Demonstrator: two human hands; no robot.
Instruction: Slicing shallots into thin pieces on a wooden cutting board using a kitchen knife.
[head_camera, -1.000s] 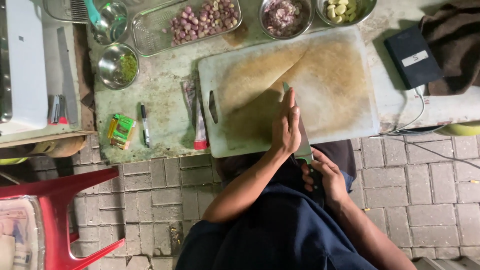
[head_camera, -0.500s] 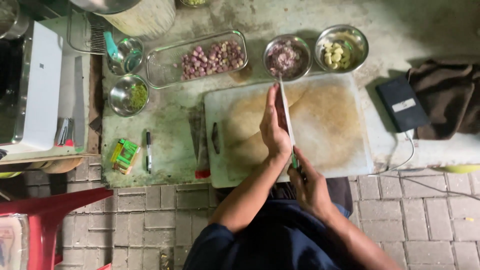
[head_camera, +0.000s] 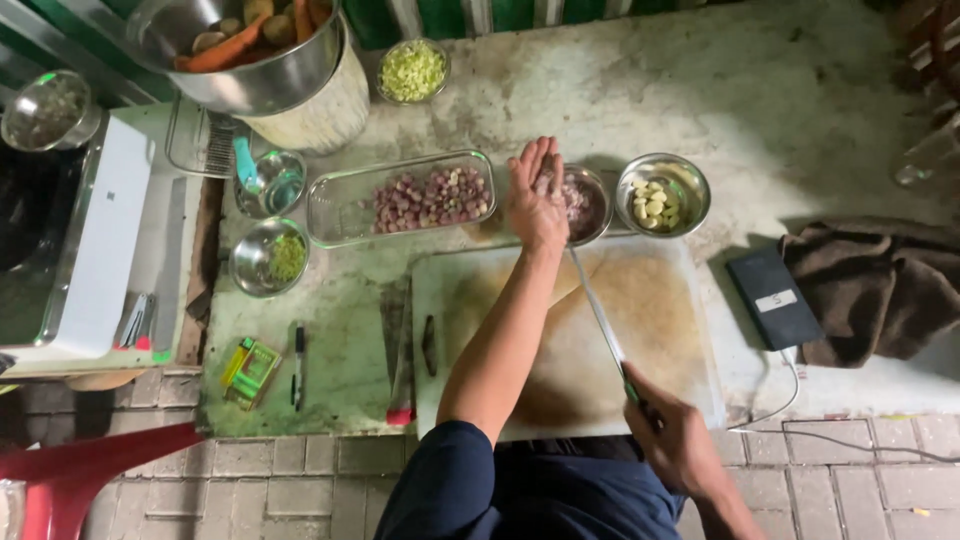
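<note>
Knife (head_camera: 603, 322): long, thin steel blade, lying diagonally across the middle of the cutting board (head_camera: 680, 330), tip toward the board's far edge. Right hand (head_camera: 678, 443) is clamped around the handle at the board's near edge. Board is pale plastic, rectangular, stained brown over most of its face.

Left hand (head_camera: 535, 200) is stretched past the board's far edge, fingers straight and pressed together, palm flat, over a small round steel bowl (head_camera: 590, 205) of chopped reddish pieces; whether it touches the rim cannot be told.

Containers along the far edge of the board: a rectangular clear glass dish (head_camera: 400, 200) with pinkish-red shallots; a round steel bowl (head_camera: 662, 195) with pale peeled garlic cloves. Toward the worktop's left edge, a steel bowl (head_camera: 268, 258) of chopped green matter. At the far left corner, a large steel pot (head_camera: 250, 60) holding carrots and potatoes, and a small bowl (head_camera: 412, 70) of light green shreds.

Worktop (head_camera: 760, 110) is rough, stained concrete. A brown cloth (head_camera: 880, 290) and a dark flat device (head_camera: 772, 298) lie at its right edge.
</note>
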